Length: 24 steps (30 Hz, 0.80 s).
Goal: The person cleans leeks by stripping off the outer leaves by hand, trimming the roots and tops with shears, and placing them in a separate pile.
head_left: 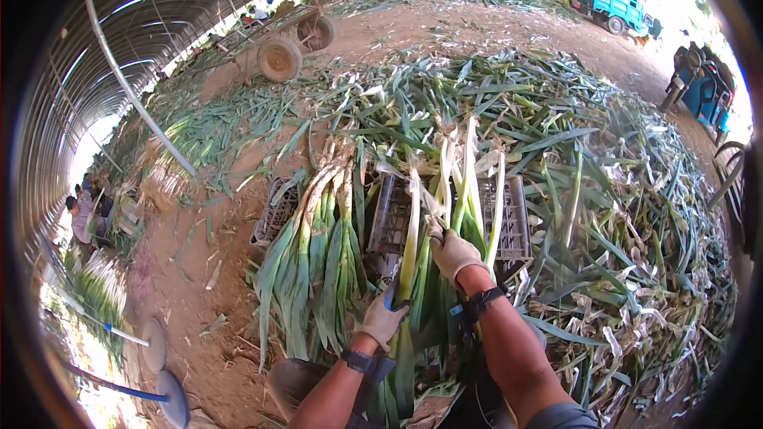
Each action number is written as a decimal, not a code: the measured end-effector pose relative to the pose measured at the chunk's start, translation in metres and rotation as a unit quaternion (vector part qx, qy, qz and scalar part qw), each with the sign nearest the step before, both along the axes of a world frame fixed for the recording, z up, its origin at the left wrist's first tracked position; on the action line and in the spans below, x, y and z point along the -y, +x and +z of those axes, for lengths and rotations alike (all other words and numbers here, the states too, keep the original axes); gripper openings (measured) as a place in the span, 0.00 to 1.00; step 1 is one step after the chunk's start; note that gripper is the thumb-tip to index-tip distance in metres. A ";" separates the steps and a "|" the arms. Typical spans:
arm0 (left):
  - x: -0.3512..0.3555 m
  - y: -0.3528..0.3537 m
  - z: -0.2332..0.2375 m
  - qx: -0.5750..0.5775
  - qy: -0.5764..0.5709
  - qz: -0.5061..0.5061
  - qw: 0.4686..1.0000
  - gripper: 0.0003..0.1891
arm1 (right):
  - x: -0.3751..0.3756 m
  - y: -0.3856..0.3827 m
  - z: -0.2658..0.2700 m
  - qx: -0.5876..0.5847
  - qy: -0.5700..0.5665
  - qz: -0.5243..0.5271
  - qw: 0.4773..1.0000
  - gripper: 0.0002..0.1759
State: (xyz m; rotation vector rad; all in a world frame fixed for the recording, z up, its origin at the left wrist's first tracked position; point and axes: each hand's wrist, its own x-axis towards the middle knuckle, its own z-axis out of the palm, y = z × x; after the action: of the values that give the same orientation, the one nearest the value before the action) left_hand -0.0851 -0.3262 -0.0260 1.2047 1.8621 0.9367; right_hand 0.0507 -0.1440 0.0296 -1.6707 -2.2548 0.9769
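Observation:
My left hand (385, 319), in a pale glove, is wrapped around the green part of a leek (411, 246), whose white root end points away from me. To its right, my gloved right hand (454, 254) is closed, its fingers pinching a pale leek leaf (431, 205); the fingertips are partly hidden. More leeks (470, 183) with white stalks lean on a dark plastic crate (513, 226) just beyond my hands. A bunch of untrimmed leeks (322, 222) with earthy roots lies to the left.
Leek leaves (628, 246) are heaped on the right and ahead. A second crate (278, 205) stands at left. Farther off are a two-wheeled cart (280, 59), a blue three-wheeled truck (610, 4) and a metal pole (131, 91). Other people (83, 214) work at left and far back.

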 end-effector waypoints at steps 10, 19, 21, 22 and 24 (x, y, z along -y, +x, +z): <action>0.038 -0.028 -0.051 0.365 0.036 0.071 0.928 0.25 | -0.016 -0.014 -0.024 -0.093 -0.065 0.094 0.989 0.37; 0.056 -0.023 -0.037 0.108 0.032 0.034 0.993 0.17 | -0.015 -0.005 -0.009 -0.195 -0.167 0.043 0.966 0.38; 0.054 -0.027 -0.044 0.132 0.009 0.034 0.991 0.17 | -0.017 -0.003 -0.008 -0.204 -0.180 0.061 0.961 0.38; 0.055 -0.028 -0.049 0.158 -0.019 0.035 0.987 0.17 | -0.016 -0.002 -0.009 -0.212 -0.196 0.078 0.954 0.39; 0.058 -0.023 -0.051 0.196 -0.024 0.055 0.979 0.17 | -0.019 -0.008 -0.017 -0.179 -0.161 0.092 0.966 0.38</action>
State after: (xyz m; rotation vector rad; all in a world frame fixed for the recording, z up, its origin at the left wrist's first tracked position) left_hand -0.1085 -0.3838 -0.0774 0.8214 1.6330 1.0961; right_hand 0.0425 -0.1250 0.0127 -1.2648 -2.1150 1.6178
